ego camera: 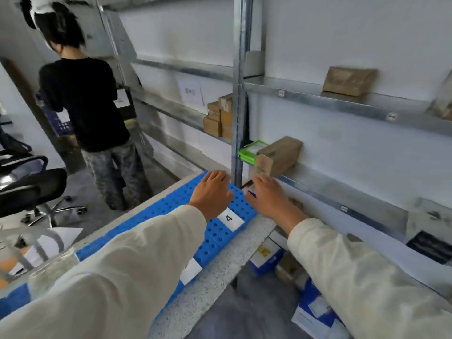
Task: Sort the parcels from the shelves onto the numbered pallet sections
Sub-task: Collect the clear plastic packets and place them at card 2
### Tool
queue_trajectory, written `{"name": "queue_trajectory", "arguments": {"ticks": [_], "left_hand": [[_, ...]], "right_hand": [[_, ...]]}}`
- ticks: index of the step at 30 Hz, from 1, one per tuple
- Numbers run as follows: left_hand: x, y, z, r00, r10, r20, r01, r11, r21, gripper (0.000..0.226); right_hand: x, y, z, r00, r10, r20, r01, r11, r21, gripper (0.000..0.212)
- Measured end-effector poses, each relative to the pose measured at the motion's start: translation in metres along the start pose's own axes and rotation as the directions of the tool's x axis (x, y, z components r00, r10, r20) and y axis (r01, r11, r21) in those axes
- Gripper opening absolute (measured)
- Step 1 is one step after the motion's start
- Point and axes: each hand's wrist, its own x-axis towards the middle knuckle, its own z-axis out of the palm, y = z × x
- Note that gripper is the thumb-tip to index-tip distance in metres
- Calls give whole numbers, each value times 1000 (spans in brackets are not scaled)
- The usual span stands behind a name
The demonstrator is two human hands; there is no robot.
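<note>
Plenty remains: brown cardboard parcels (277, 152) sit on the grey metal shelves (342, 104), and the perforated blue plastic pallet (210, 237) (its section tagged 4) looks bare. The left hand (212, 192) hovers loose-fingered and empty over it; the right hand (267, 196) reaches toward the lower shelf, its fingers hidden, so its grip can't be judged.

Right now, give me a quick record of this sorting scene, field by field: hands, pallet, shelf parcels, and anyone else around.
left hand: palm down over the blue pallet, nothing visibly held
right hand: at the pallet's far end by the shelf post; grip unclear
label: "4" tag on the pallet, between the wrists
nearest parcel: brown box on the shelf just above the hands
upper shelf: another box
bystander: person in black, facing away
</note>
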Motion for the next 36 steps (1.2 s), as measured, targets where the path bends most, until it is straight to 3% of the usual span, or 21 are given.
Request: {"name": "queue_trajectory", "arguments": {"ticks": [4,12,22,29,31,36], "left_hand": [[18,64,30,997,50,52,-47,998,-45,45],[32,176,90,967,167,193,-157,985,-65,45],[37,315,154,892,353,282,-320,934,-157,44],[32,401,194,733,576,361,-557,814,-168,42],[33,428,202,727,604,326,-562,797,-223,39],[23,499,214,650,707,278,-612,704,-359,42]], "right_hand": [[-38,64,2,985,159,64,-162,986,32,56],[-103,165,10,946,310,91,-320,939,128,63],[-219,297,16,840,525,136,-539,836,105,45],[-290,358,17,693,707,141,-720,686,101,44],[-307,368,14,645,753,129,-764,636,105,41],[-353,386,-2,457,885,94,-887,445,125,17]]}}
